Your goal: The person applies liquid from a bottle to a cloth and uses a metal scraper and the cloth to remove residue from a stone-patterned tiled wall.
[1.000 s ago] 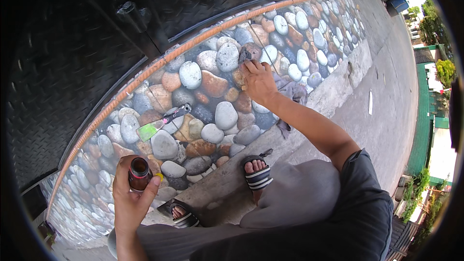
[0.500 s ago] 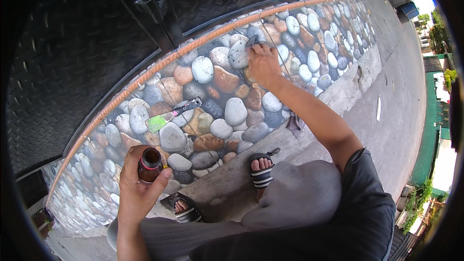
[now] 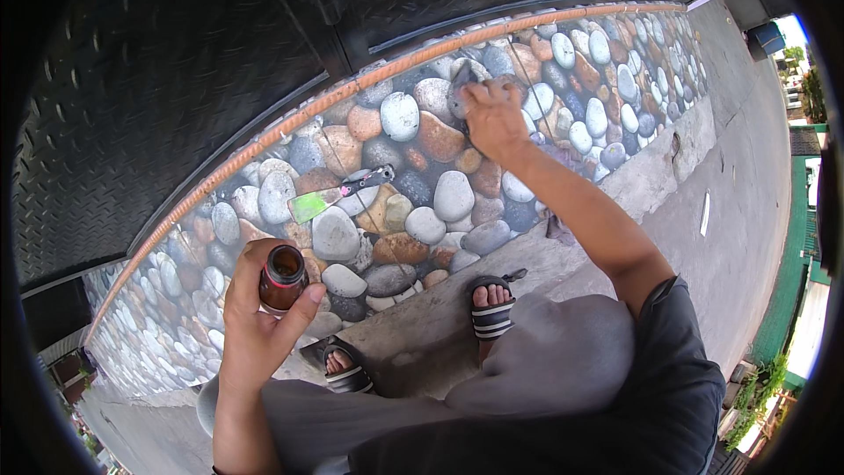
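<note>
My left hand [image 3: 253, 321] is wrapped around a small brown glass bottle [image 3: 283, 286], held upright with its mouth uncovered. My right hand [image 3: 497, 119] reaches out to the pebble-patterned tiles [image 3: 453, 196] and presses a dark grey rag [image 3: 464, 75] against them, near their far edge. The fingers are closed over the rag and hide part of it. Between my two hands a scraper [image 3: 341, 192] with a bright green blade and a black handle lies on the tiles, touched by neither hand.
An orange-brown rope-like trim [image 3: 369, 79] borders the tiles, and a black textured metal gate [image 3: 176, 105] rises beyond it. A crumpled dark cloth [image 3: 559, 230] lies at the concrete edge. My sandaled feet [image 3: 492, 308] rest on concrete [image 3: 422, 308].
The scene has shifted slightly right in the picture. My right hand has moved a little over the tiles with the rag. The bottle stays in my left hand, tilted slightly differently.
</note>
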Tool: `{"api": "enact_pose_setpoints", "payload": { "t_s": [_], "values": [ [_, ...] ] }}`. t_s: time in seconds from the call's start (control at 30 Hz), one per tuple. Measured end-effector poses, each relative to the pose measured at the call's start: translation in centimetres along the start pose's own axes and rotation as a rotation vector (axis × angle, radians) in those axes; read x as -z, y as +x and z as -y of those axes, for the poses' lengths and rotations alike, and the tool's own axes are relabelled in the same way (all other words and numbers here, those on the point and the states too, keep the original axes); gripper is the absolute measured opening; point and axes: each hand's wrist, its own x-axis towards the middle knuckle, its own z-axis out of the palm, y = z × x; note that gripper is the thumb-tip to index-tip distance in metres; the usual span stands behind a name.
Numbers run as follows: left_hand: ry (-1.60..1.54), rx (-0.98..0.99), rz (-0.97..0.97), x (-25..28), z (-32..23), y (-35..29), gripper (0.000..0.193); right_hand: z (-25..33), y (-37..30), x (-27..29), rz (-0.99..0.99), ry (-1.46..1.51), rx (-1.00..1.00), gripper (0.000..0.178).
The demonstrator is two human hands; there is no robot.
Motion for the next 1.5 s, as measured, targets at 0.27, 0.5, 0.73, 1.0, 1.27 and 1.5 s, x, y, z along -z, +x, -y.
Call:
{"api": "enact_pose_setpoints", "payload": {
  "t_s": [0.27,0.5,0.73,1.0,1.27,1.5],
  "values": [
    [0.023,-0.018,-0.058,1.5,0.4,-0.9,0.044,6.2,-3.2,3.6,0.171,0.244,0.063,0.030],
    [-0.013,0.045,-0.077,2.1,0.0,-1.6,0.044,10.6,-2.2,7.2,0.219,0.293,0.199,0.030],
    [-0.042,0.046,-0.055,1.3,0.4,-1.2,0.043,15.3,-0.4,4.0,-0.046,0.284,0.472,0.029],
    [-0.040,0.092,-0.058,1.7,0.7,-2.3,0.040,12.0,-1.9,6.8,0.274,0.553,0.128,0.033],
    [-0.138,0.159,-0.087,2.8,0.6,-4.3,0.046,-2.3,-10.8,7.0,0.097,0.262,-0.366,0.053],
    [-0.225,0.126,-0.059,1.7,1.2,-3.3,0.049,-4.4,-9.9,5.6,0.226,0.144,-0.488,0.042]
  ]
}}
